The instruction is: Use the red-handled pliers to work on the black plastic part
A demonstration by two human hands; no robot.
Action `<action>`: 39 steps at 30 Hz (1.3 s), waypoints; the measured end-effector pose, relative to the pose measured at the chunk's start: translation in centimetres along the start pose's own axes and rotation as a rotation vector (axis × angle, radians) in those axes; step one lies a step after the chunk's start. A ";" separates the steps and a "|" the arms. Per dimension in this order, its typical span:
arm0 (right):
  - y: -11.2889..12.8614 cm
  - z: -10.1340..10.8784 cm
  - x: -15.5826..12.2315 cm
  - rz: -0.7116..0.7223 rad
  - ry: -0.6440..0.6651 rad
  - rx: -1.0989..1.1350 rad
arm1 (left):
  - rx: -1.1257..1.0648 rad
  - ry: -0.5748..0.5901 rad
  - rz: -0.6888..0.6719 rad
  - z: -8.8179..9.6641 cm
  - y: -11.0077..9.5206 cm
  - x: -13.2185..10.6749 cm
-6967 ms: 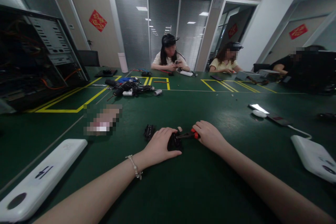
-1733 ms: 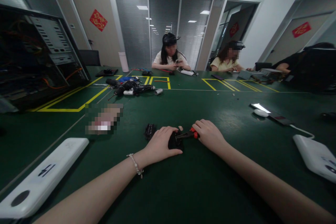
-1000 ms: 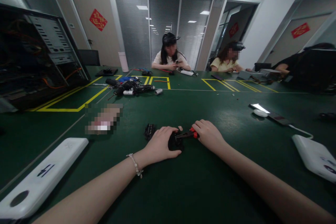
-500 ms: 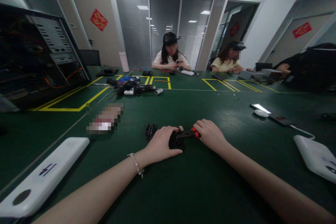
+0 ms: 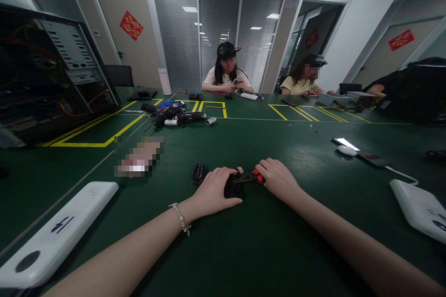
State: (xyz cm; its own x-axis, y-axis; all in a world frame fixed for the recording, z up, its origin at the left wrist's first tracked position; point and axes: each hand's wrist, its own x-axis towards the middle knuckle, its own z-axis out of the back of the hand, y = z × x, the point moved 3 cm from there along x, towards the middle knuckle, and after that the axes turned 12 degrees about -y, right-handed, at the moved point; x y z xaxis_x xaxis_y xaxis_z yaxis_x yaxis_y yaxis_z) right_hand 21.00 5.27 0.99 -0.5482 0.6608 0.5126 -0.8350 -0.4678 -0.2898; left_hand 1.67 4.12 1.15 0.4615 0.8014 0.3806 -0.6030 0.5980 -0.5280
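Observation:
In the head view, my left hand (image 5: 216, 192) grips a small black part (image 5: 234, 190) on the green table (image 5: 278, 250), thumb in front and fingers over the back. Red-handled pliers (image 5: 249, 178) are in my right hand (image 5: 278, 177), fingers wrapped round the grips. The jaws of the pliers point left and reach the top of the black part; whether they pinch anything is too small to tell. Another black component (image 5: 200, 174) lies just left of my left hand. A small tan piece (image 5: 240, 170) rests behind the pliers.
At left lie a long white device (image 5: 62, 232) and a blurred-out flat object (image 5: 141, 157). Farther back is a heap of black cables and tools (image 5: 174, 113), beside an open computer case (image 5: 52, 74). A white device (image 5: 420, 209) and a phone (image 5: 346, 143) lie right. Several people sit across the table.
Both hands stay almost where they were. The pliers' jaws have shifted very slightly at the black part.

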 end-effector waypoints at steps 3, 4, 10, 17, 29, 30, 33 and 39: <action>-0.1 0.0 0.0 0.007 0.009 0.001 | 0.004 -0.001 -0.009 0.0 0.1 -0.1; -0.1 0.0 0.0 0.008 0.011 0.002 | 0.005 -0.003 -0.012 -0.1 0.1 -0.1; -0.3 0.0 0.0 0.016 0.000 -0.001 | -0.006 -0.011 -0.008 -0.1 0.1 0.0; -0.2 -0.2 0.0 0.012 -0.003 -0.006 | 0.002 -0.024 -0.029 -0.3 0.1 0.0; -0.4 -0.1 0.0 0.036 -0.022 0.001 | 0.006 -0.016 -0.016 -0.1 0.0 -0.1; -0.5 -0.1 0.0 0.037 -0.020 -0.002 | 0.007 -0.016 -0.015 -0.1 0.0 -0.1; -0.7 -0.2 0.0 0.042 -0.018 -0.005 | 0.007 -0.019 -0.010 -0.2 0.1 -0.1; -0.5 -0.4 0.0 0.029 -0.020 -0.009 | -0.005 -0.006 -0.010 -0.1 0.1 -0.1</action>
State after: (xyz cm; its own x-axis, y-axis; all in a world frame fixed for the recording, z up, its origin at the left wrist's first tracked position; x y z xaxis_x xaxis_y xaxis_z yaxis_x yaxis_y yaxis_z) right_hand 21.42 5.71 0.85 -0.5712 0.6354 0.5196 -0.8192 -0.4810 -0.3122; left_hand 1.69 4.11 1.00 0.4636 0.7955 0.3901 -0.5952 0.6058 -0.5279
